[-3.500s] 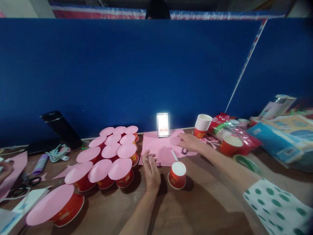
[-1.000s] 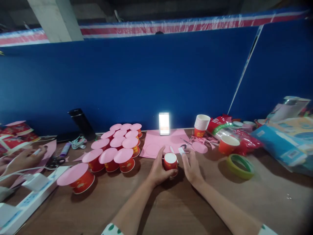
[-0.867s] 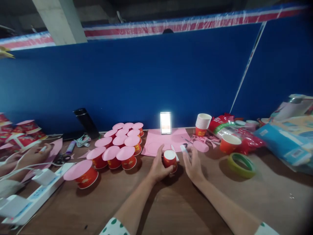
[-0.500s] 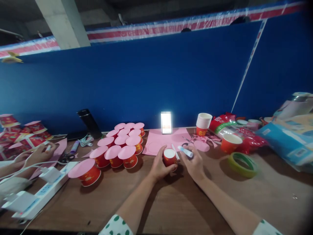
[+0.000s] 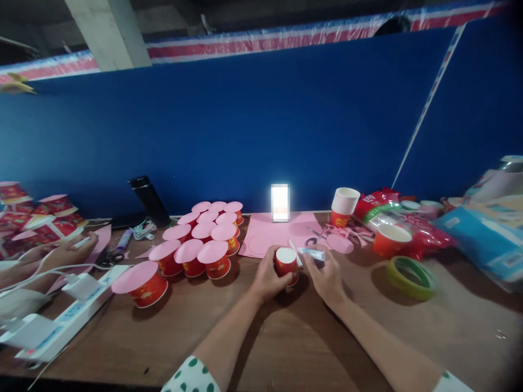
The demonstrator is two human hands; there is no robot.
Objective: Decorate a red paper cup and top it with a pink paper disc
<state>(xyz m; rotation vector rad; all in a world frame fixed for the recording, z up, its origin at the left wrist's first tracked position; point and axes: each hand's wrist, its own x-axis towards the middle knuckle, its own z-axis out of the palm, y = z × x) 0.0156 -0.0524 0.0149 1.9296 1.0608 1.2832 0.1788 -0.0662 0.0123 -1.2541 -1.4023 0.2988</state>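
Note:
My left hand is wrapped round a small red paper cup that stands upside down, white base up, on the brown table. My right hand is closed on a white glue stick and holds it level, just right of the cup. A pink paper sheet with a traced circle lies just behind the cup. A loose pink paper disc rests to the right of my hands.
Several red cups topped with pink discs cluster at left. A lit phone leans on the blue partition. A cup stack, an open red cup, a green tape roll sit right. Another person's hand and a power strip are far left.
My right hand went from lying beside the cup to gripping the glue stick and raising it level. My left hand kept its hold on the cup. The view shifted slightly.

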